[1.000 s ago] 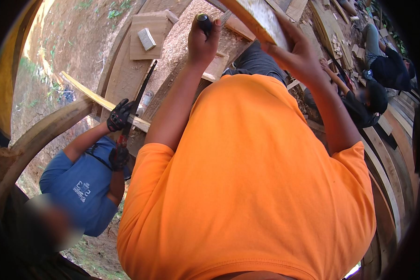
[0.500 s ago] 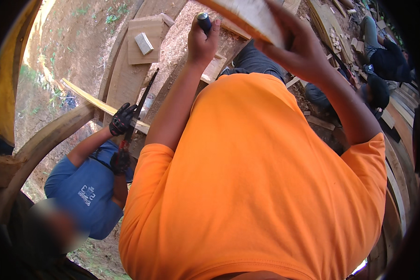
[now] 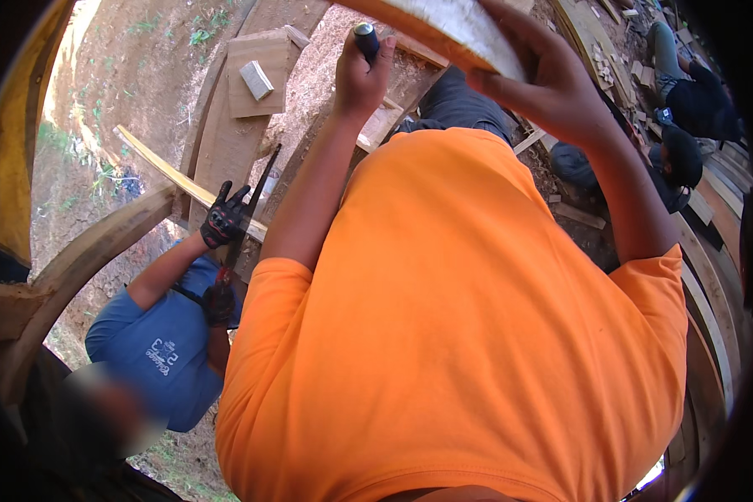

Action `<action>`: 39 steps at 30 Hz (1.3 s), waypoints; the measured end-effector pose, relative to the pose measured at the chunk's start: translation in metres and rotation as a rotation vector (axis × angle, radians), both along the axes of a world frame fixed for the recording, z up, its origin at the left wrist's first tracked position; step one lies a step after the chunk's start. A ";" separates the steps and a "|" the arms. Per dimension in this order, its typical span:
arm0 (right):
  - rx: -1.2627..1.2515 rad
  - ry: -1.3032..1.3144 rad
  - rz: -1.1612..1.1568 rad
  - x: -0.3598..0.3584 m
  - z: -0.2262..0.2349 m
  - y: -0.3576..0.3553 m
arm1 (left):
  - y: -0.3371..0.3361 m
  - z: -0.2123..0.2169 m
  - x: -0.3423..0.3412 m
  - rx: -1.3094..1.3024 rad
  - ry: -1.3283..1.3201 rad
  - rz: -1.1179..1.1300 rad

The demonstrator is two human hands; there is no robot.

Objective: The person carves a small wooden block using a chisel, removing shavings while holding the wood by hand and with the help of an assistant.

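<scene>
Gripping handle [image 3: 366, 43] with left hand [image 3: 361, 82], board [image 3: 464, 32] with right hand [image 3: 560, 92]; probably stiff, fairly heavy, best held by edges

Dark handle [image 3: 367, 46]: was gripped at upper centre, its rounded, shiny metallic end turned up toward the camera; its lower part was hidden.
Wooden piece [image 3: 456, 29]: was held aslant right of it, its whitish face and orange-brown edge exposed, its upper-left part cut off by the frame's top.

Bright orange T-shirt [image 3: 452, 326], short sleeves [image 3: 657, 289]; dark blue-grey trousers [image 3: 464, 109].
</scene>
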State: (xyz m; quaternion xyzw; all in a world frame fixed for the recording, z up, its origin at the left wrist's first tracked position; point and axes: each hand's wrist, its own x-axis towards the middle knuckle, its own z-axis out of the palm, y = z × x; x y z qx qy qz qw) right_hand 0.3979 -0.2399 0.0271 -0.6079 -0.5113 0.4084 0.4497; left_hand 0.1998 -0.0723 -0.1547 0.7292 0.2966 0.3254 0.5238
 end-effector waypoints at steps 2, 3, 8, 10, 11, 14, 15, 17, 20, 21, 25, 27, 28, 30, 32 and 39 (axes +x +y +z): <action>0.155 0.069 -0.009 0.008 -0.006 0.010 | -0.002 -0.001 0.001 -0.034 0.010 0.024; 0.189 0.111 -0.010 0.007 -0.004 0.015 | 0.000 -0.002 -0.001 -0.056 -0.006 0.038; -0.018 -0.008 -0.148 0.004 -0.035 -0.003 | 0.017 -0.001 -0.017 -0.304 -0.175 0.130; -0.118 -0.090 -0.212 0.001 -0.058 -0.017 | 0.029 -0.007 -0.026 -0.485 -0.292 0.153; -0.134 -0.085 -0.234 -0.002 -0.061 -0.021 | 0.032 -0.008 -0.028 -0.571 -0.330 0.210; -0.172 -0.025 -0.283 -0.016 -0.069 -0.027 | 0.046 -0.027 -0.059 -0.817 -0.472 0.418; -0.186 0.018 -0.296 -0.017 -0.075 -0.031 | 0.047 -0.034 -0.066 -0.873 -0.494 0.514; -0.212 0.073 -0.303 -0.015 -0.080 -0.031 | 0.048 -0.046 -0.078 -0.939 -0.555 0.630; -0.237 0.090 -0.302 -0.014 -0.084 -0.028 | 0.046 -0.052 -0.083 -0.990 -0.603 0.681; -0.234 0.085 -0.318 -0.014 -0.088 -0.029 | 0.044 -0.048 -0.082 -0.998 -0.610 0.688; -0.285 0.125 -0.322 -0.020 -0.098 -0.030 | 0.033 -0.019 -0.079 -0.926 -0.618 0.665; -0.261 0.110 -0.288 -0.022 -0.101 -0.029 | 0.026 0.006 -0.078 -0.774 -0.620 0.601; -0.250 0.098 -0.274 -0.022 -0.101 -0.030 | 0.023 0.018 -0.076 -0.658 -0.577 0.484; -0.251 0.069 -0.268 -0.020 -0.096 -0.031 | 0.019 0.043 -0.072 -0.420 -0.485 0.254; -0.252 0.069 -0.263 -0.018 -0.094 -0.031 | 0.012 0.063 -0.063 -0.166 -0.111 0.159; -0.277 0.102 -0.266 -0.027 -0.083 -0.026 | -0.019 0.013 -0.065 0.337 0.783 -0.259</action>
